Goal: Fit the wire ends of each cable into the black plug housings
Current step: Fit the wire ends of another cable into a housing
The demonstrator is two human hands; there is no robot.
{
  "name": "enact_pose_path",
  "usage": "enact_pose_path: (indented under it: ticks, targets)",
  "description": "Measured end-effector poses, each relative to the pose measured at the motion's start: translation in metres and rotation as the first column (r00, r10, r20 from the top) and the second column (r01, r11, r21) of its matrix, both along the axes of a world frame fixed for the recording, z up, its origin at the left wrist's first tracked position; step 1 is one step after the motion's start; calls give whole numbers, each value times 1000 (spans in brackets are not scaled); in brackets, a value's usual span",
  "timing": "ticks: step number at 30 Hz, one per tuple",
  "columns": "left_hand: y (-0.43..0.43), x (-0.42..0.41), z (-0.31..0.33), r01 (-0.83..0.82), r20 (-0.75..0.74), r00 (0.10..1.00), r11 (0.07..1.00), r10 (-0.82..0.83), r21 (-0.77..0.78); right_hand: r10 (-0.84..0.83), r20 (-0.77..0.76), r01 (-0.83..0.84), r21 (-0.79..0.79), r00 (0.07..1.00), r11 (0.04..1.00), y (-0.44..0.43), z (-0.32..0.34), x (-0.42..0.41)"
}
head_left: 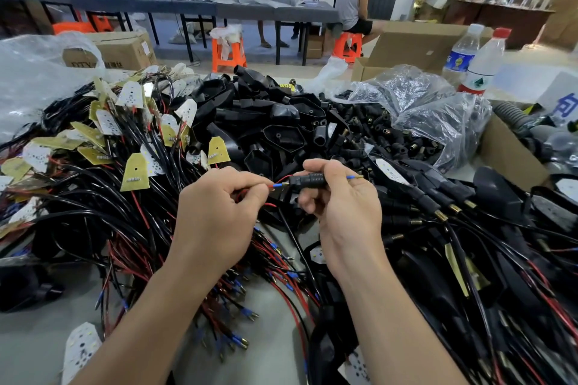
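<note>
My right hand grips a small ribbed black plug housing above the pile. A blue-tipped wire end sticks out past my right fingers. My left hand pinches a red wire with a blue-sleeved terminal, its tip right at the housing's left opening. A black cable hangs down from between my hands.
Cables with small circuit boards lie heaped on the left. Black housings are piled behind, with a plastic bag of plugs and two bottles at right. Finished cables lie on the right. People stand at a far table.
</note>
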State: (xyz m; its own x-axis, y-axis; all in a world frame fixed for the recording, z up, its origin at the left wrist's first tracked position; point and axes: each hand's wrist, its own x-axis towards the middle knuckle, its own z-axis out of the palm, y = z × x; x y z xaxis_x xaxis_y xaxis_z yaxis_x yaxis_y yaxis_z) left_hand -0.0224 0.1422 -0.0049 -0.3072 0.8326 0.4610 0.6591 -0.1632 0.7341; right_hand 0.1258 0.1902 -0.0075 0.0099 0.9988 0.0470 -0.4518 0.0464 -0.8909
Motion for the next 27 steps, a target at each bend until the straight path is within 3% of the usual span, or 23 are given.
enact_pose_path:
  ticks: [3, 11, 18, 22, 27]
  targets:
    - [2, -1, -3, -31, 5, 1000, 1000, 31, 6, 2, 32, -2, 6, 999, 1000, 0, 0, 0]
    - [2, -3, -1, 103, 94, 990, 995, -101, -17, 11, 147, -18, 43, 989, 999, 1, 1, 3]
    - [0, -2, -7, 56, -138, 989, 998, -58, -19, 95, 108, -96, 5, 990, 995, 1, -4, 0]
    - [1, -4, -9, 87, -14, 996, 996, -87, 2, 48, 228, -63, 62, 973, 996, 1, -5, 0]
    - [2, 3, -8, 62, 75, 995, 998, -60, -25, 80, 205, -93, 50, 975, 994, 0, -3, 0]
